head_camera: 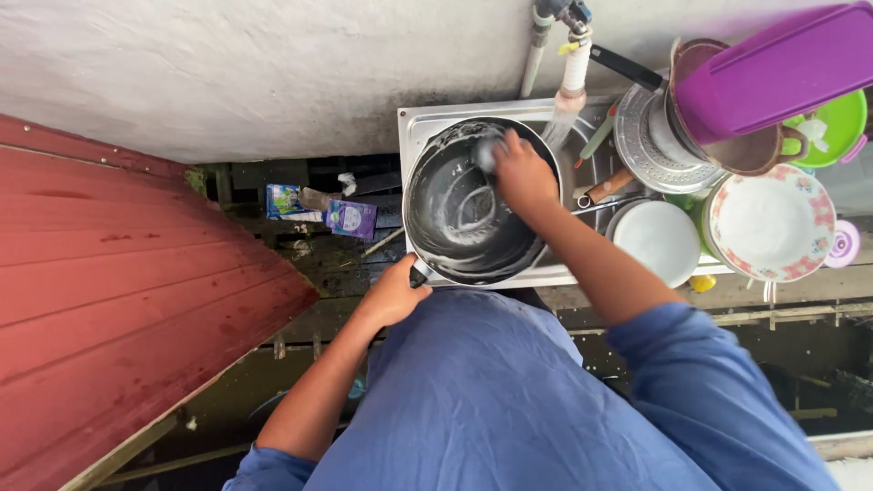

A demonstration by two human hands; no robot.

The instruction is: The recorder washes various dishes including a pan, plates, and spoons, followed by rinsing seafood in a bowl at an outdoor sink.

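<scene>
Your left hand [393,293] is closed around the short dark handle of the big round black metal pan [473,205], gripping it at the pan's near-left rim. The pan sits over the left part of the stainless steel sink [411,120], covering most of its basin, and its inside is streaked with white soap foam. Your right hand [523,173] is down inside the pan at its far-right wall, fingers curled over a small grey scrubbing sponge [488,155] and pressing it against the metal.

At the sink's far edge, a white plastic tap [573,73] hangs from a grey pipe just beyond your right hand. In the right part of the sink lie a wooden-handled utensil [607,188] and a white round bowl [657,240] near the front edge. Past the sink's right edge stand a floral-rimmed white plate [773,225], a perforated silver metal lid [650,138], a purple plastic lid [782,68] and a green plastic bowl [841,123], all crowded together. Left of the sink, well apart from it, two small printed sachets [323,211] lie on dark wooden planks beside a red painted board [118,273].
</scene>
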